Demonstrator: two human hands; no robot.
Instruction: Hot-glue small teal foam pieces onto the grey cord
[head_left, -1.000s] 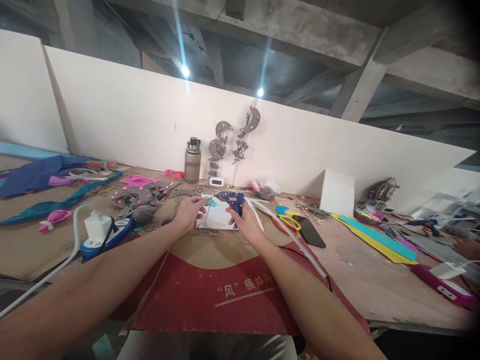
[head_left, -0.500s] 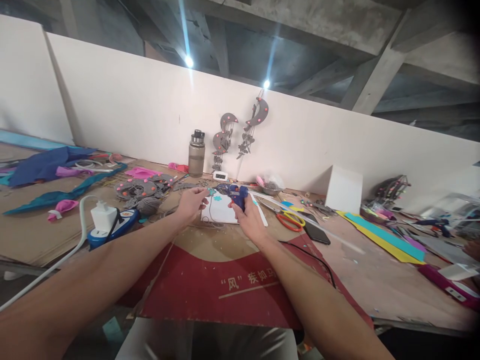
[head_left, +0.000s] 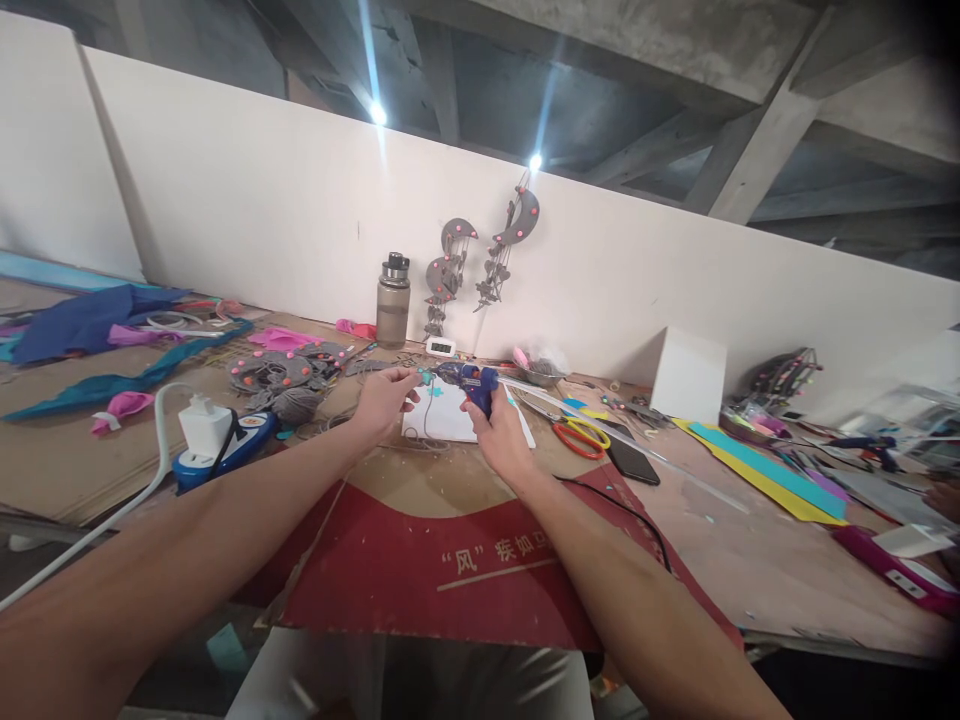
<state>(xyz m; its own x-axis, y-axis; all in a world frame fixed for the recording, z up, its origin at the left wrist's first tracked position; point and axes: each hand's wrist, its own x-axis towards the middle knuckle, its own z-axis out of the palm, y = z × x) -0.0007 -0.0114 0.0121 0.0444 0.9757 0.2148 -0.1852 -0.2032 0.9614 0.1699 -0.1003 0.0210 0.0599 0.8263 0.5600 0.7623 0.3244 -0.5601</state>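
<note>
Right hand (head_left: pixel 501 432) grips the blue glue gun (head_left: pixel 469 381) over the white sheet (head_left: pixel 442 418) | left hand (head_left: pixel 384 398) pinches a tiny teal piece (head_left: pixel 424 378) at the gun's tip | both have lifted a bit off the sheet | scissors (head_left: pixel 581 436) right of the sheet on the bench (head_left: pixel 750 560)

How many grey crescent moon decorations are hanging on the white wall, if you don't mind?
3: one high on the right, one left of it, one lower. Others may be hidden.

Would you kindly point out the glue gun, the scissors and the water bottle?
glue gun (head_left: pixel 472 381), head view, blue body.
scissors (head_left: pixel 583 435), head view, yellow handle loop.
water bottle (head_left: pixel 393 310), head view, grey body.
</note>
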